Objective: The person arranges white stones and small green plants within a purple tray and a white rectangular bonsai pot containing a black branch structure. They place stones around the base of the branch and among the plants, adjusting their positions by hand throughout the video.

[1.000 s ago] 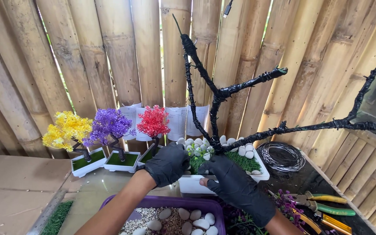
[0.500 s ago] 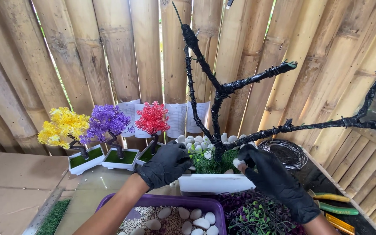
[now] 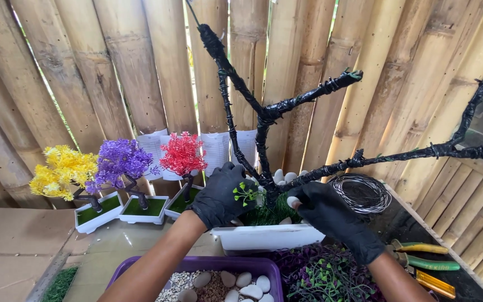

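a white pebble [image 3: 293, 201] is now pinched in the right hand [image 3: 331, 215] beside the black trunk [image 3: 265, 168], while the white planter [image 3: 264, 237] is steadied by the curled left hand [image 3: 219, 196].

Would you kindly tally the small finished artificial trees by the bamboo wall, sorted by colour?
Yellow tree: 1
Purple tree: 1
Red tree: 1
Total: 3
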